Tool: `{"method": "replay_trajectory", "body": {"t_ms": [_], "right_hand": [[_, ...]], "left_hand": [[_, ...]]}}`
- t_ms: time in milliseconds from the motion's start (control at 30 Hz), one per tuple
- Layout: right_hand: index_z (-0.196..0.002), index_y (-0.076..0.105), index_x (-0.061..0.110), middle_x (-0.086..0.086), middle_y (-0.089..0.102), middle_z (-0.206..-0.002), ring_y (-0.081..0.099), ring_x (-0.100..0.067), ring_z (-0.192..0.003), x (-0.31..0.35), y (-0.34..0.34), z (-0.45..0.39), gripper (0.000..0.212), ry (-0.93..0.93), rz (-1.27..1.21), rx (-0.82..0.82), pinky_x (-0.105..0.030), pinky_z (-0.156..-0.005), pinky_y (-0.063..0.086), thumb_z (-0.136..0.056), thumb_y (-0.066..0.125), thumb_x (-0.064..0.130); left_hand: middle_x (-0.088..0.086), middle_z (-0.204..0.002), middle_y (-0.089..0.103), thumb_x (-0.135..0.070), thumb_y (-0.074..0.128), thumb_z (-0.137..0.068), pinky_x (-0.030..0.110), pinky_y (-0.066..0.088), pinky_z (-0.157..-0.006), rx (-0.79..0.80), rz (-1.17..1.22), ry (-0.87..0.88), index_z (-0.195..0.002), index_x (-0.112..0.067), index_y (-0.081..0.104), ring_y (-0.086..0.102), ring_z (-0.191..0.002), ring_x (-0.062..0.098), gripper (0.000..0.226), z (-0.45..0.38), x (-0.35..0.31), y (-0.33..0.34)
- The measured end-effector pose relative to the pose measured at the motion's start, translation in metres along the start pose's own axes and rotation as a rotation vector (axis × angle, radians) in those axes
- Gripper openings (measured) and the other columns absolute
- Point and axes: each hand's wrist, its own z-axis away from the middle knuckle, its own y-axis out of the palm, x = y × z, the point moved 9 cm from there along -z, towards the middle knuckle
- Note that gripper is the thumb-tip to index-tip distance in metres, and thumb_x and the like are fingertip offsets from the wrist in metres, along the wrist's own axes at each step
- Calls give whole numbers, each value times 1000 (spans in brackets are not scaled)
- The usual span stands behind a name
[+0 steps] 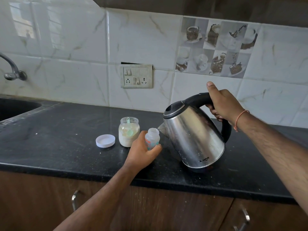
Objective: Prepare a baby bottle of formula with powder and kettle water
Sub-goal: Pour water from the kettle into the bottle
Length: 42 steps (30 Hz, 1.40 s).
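Nearest to me are the wooden cabinet doors (166,212) under the black counter (58,147), with metal handles on the left and right. My left hand (143,152) reaches over the counter's near edge and is wrapped around the baby bottle (152,139), fingers curled on its lower body, thumb on the right side. The bottle is open at the top and stands roughly upright; I cannot tell whether its base rests on the counter or is lifted a little.

Just right of the bottle is the steel kettle (195,139), tipped to the left with its spout right at the bottle's mouth. My right hand (220,104) is clenched around the kettle's black handle, thumb raised, with a thin orange thread around the wrist. I cannot make out any stream of water.

Just left of the bottle and slightly farther stands the open powder jar (128,133), mostly full of pale powder, with a green scoop (130,130) stuck in it. Its white lid (105,140) lies flat on the counter to the left of the jar, close but apart.

Farther left, a dark sink (16,108) is set into the counter, with a tap (13,70) on the wall above. On the tiled wall behind the jar sits a switch and socket panel (136,76).
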Motion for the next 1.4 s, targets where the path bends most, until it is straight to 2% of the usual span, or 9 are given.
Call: {"method": "replay_trajectory", "body": {"t_ms": [133,233,367,500,667,933,1133,1233,1400], "right_hand": [[-62,49,11,-2,38,-47,31,-20,-39,3,2,0,78,-2,-1,11,-28,-49,32,-106,32,74],[-61,48,12,-1,39,-47,32,-19,-38,5,4,-1,78,-5,0,15,-28,-49,32,-106,33,73],[-60,48,12,0,39,-46,32,-17,-37,8,7,-1,78,-7,2,20,-27,-48,32,-107,34,72],[-60,49,12,1,40,-46,32,-17,-37,9,7,0,78,-7,3,21,-27,-48,32,-108,34,72],[-61,51,12,0,41,-47,33,-17,-38,9,7,-1,78,-11,11,17,-27,-47,32,-107,33,72],[-61,51,12,-1,42,-48,33,-17,-38,12,10,-3,78,-14,33,22,-27,-48,33,-106,33,74],[-61,51,13,-2,44,-49,34,-18,-39,14,11,-3,78,-19,44,16,-28,-48,34,-105,33,74],[-61,52,13,-2,44,-50,34,-19,-40,15,12,-4,78,-16,41,20,-29,-49,33,-105,33,75],[-62,51,13,1,44,-48,34,-19,-40,15,13,-3,78,-11,45,22,-29,-49,33,-105,33,75]], "left_hand": [[-10,-102,70,-28,82,-89,22,56,-78,11,-10,7,-114,-26,60,70,-92,7,34,0,0,1],[-9,-97,70,-34,78,-83,13,50,-72,-12,-1,24,-107,-28,60,67,-88,-1,31,0,-1,0],[-10,-97,69,-34,79,-82,11,48,-70,-19,-14,21,-106,-28,60,65,-87,-4,31,-1,-1,0],[-8,-97,68,-24,82,-87,10,49,-70,-27,-24,26,-107,-23,61,64,-87,-4,29,-2,0,-1],[-7,-97,70,-32,80,-84,16,52,-72,-34,-15,23,-107,-25,62,66,-90,3,30,-2,1,-2],[-7,-99,71,-23,82,-86,12,52,-72,-43,-24,-1,-110,-23,62,67,-93,2,31,-2,2,-4],[-6,-102,72,-33,80,-80,26,58,-80,-39,-8,-6,-112,-24,63,70,-94,9,37,-2,3,-3],[-6,-102,72,-24,82,-84,25,57,-80,-45,-6,-10,-111,-23,63,69,-94,8,34,-3,4,-3],[-8,-105,71,-25,83,-85,20,53,-78,-29,-2,-18,-114,-25,63,69,-97,7,36,-3,4,-3]]}}
